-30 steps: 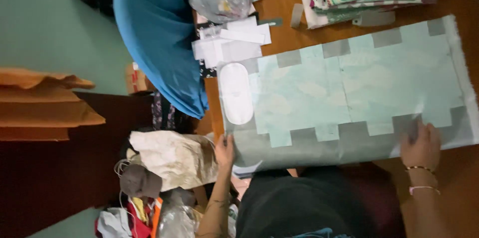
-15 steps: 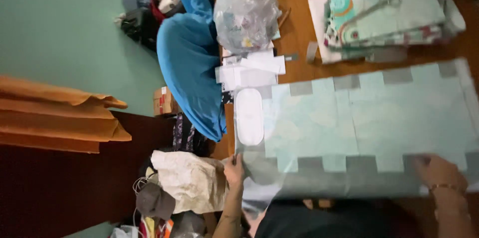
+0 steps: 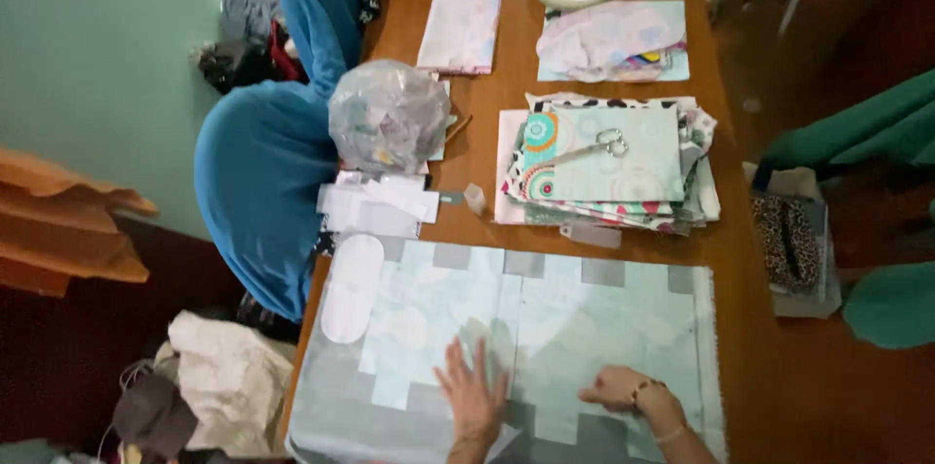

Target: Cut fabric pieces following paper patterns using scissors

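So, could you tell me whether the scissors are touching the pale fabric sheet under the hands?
Apart. The head view shows the scissors lying on the stack of folded fabrics, with bare table between that stack and the pale fabric sheet.

Both hands have moved from the near edge of the fabric sheet (image 3: 545, 328) onto its middle, left hand (image 3: 474, 396) flat, right hand (image 3: 618, 391) curled.

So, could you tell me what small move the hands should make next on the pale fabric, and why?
Probably sweep the flat left hand outward across the pale fabric: its palm lies spread on the cloth, the right hand rests beside it, and faint creases show.
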